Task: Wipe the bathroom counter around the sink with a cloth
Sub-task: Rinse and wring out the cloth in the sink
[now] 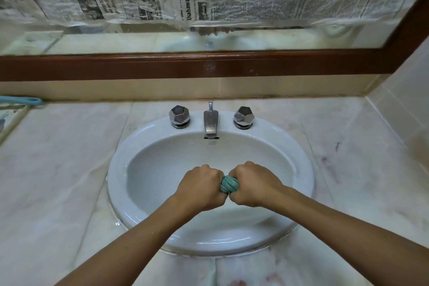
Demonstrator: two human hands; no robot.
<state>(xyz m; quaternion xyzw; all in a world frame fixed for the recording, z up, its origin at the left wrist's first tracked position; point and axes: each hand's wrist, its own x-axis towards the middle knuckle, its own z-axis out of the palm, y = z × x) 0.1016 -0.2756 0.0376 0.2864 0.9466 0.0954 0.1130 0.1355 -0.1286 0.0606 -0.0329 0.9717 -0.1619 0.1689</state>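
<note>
1. I have the cloth [229, 184] wrung into a tight teal twist over the middle of the sink [130, 153] bowl, clear of the counter [58, 169].
2. My left hand [200, 187] is clenched on one end of it and my right hand [254, 184] is clenched on the other, knuckles almost meeting; only a short knot of fabric shows between them.
3. It handles as soft, light stuff: it gives entirely under my fists and keeps no shape of its own. I judge it wet, which would make it a little heavier and prone to drip.
4. Twisted like this it is useless for wiping. It wants shaking out and folding into a flat pad.
5. Best hold for the wipe, I think: palm flat on top of the pad, fingers spread, one hand only.
6. The counter looks like polished stone, streaked with reddish marks at the right and near edge. A damp cloth should glide there, so I would press down firmly.
7. Around the taps [179, 115] a pinched corner would reach better.
</note>
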